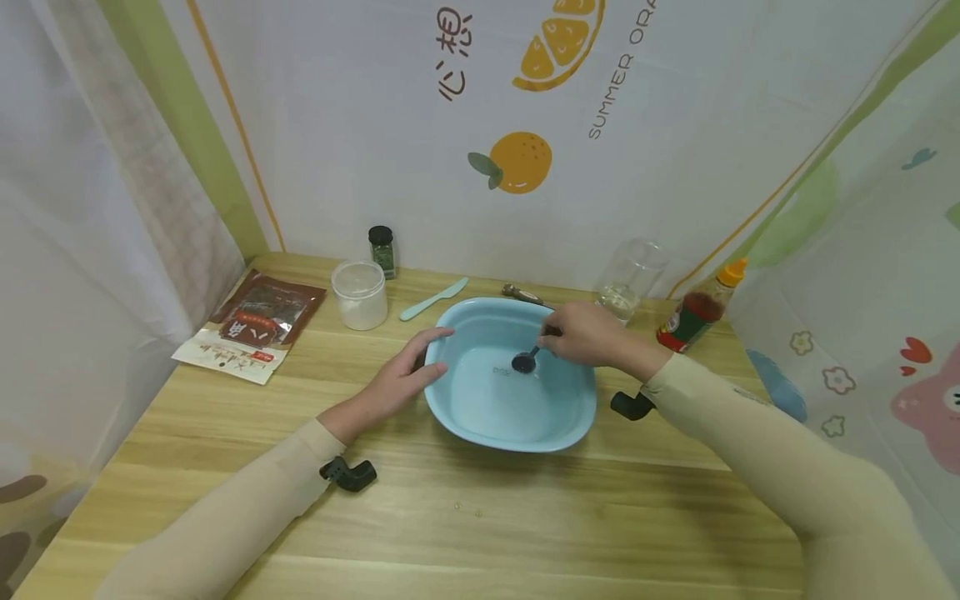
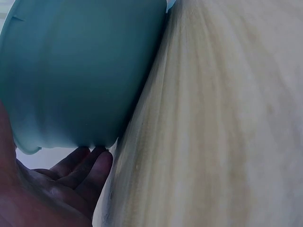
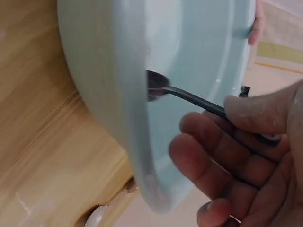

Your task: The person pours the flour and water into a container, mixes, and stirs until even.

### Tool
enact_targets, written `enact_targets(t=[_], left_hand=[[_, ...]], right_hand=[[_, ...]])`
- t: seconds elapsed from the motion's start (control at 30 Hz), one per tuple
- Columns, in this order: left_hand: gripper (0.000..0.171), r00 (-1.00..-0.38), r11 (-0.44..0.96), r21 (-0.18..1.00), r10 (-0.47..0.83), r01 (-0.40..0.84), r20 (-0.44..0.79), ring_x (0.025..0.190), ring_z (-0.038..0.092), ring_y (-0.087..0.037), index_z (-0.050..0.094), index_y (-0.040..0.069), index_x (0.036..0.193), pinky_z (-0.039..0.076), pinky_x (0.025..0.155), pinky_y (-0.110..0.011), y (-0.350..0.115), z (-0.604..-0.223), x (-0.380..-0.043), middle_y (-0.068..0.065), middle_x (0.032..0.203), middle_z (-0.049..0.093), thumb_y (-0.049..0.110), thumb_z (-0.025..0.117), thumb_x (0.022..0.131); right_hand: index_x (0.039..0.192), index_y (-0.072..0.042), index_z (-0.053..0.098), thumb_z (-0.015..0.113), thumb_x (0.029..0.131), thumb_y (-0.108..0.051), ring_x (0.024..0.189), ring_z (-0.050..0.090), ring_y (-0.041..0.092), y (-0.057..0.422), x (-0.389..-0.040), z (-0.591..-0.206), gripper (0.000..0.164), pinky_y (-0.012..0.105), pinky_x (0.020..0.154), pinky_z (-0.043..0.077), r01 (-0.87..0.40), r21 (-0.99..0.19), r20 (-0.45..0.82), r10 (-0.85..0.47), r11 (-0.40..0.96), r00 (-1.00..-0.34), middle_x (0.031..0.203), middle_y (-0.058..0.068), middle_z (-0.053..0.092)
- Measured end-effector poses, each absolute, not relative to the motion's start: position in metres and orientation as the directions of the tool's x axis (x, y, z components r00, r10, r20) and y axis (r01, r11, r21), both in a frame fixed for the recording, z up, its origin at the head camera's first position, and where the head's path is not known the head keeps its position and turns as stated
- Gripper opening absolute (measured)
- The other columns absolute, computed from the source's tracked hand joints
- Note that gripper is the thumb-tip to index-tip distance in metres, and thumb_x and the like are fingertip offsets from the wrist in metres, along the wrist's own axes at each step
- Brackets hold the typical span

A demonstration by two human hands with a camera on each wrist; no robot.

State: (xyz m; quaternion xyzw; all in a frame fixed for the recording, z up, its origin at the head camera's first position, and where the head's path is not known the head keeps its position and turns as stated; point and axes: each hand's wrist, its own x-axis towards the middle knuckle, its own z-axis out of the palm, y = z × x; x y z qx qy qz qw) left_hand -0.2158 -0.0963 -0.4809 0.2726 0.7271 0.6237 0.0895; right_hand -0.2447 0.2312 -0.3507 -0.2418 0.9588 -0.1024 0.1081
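Note:
A light blue basin [image 1: 510, 417] stands on the table, with small dark print on its floor. My left hand [image 1: 397, 375] grips its left rim, thumb over the inner side; in the left wrist view the fingers [image 2: 97, 172] reach along the outside wall. My right hand [image 1: 588, 333] pinches the handle of a black spoon [image 1: 524, 362] between thumb and fingers. The spoon's bowl [image 3: 156, 86] is down inside the basin, over its floor. In the right wrist view the near rim partly hides that bowl.
Behind the basin lie a pale blue spreader [image 1: 435, 299] and a short-handled utensil [image 1: 522, 294]. A white-filled jar [image 1: 360, 296], a herb jar [image 1: 382, 252] and a brown-and-white spice packet [image 1: 255, 325] stand left. A clear container [image 1: 630, 279] and a red sauce bottle [image 1: 697, 312] are right.

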Motion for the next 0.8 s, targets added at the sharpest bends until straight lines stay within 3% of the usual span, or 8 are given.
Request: enact_targets(t=[0.23, 0.37, 0.6, 0.8], left_hand=[[0.055, -0.835, 0.077, 0.955, 0.509, 0.287, 0.21, 0.145, 0.054, -0.049, 0.04, 0.009, 0.168, 0.063, 0.104, -0.05, -0.096, -0.479, -0.216, -0.024, 0.172, 0.036, 0.011, 0.056, 0.115], [0.055, -0.831, 0.073, 0.953, 0.511, 0.294, 0.217, 0.145, 0.054, -0.05, 0.04, 0.008, 0.168, 0.063, 0.105, -0.051, -0.095, -0.48, -0.216, -0.024, 0.172, 0.036, 0.01, 0.056, 0.115], [0.056, -0.83, 0.073, 0.954, 0.516, 0.292, 0.214, 0.145, 0.055, -0.049, 0.04, 0.009, 0.168, 0.062, 0.106, -0.053, -0.096, -0.483, -0.217, -0.024, 0.172, 0.037, 0.015, 0.057, 0.115], [0.055, -0.833, 0.078, 0.954, 0.511, 0.29, 0.211, 0.146, 0.054, -0.047, 0.041, 0.009, 0.168, 0.061, 0.108, -0.053, -0.097, -0.482, -0.217, -0.022, 0.173, 0.036, 0.013, 0.057, 0.115]], right_hand=[[0.101, -0.01, 0.084, 0.073, 0.108, -0.023, 0.068, 0.065, 0.009, 0.233, -0.227, -0.344, 0.019, 0.03, 0.062, 0.058, -0.54, -0.319, -0.242, -0.617, 0.779, -0.748, 0.077, -0.008, 0.073], [0.101, -0.012, 0.085, 0.073, 0.108, -0.024, 0.068, 0.066, 0.006, 0.23, -0.222, -0.346, 0.019, 0.03, 0.063, 0.057, -0.573, -0.385, -0.21, -0.673, 0.724, -0.709, 0.077, -0.01, 0.074], [0.105, -0.009, 0.085, 0.075, 0.108, -0.019, 0.068, 0.059, 0.009, 0.237, -0.218, -0.354, 0.015, 0.032, 0.062, 0.051, -0.561, -0.412, -0.054, -0.634, 0.718, -0.772, 0.081, -0.006, 0.075], [0.105, -0.009, 0.085, 0.077, 0.107, -0.016, 0.075, 0.063, 0.01, 0.246, -0.211, -0.356, 0.012, 0.034, 0.066, 0.055, -0.56, -0.451, 0.071, -0.598, 0.695, -0.798, 0.085, -0.009, 0.076]])
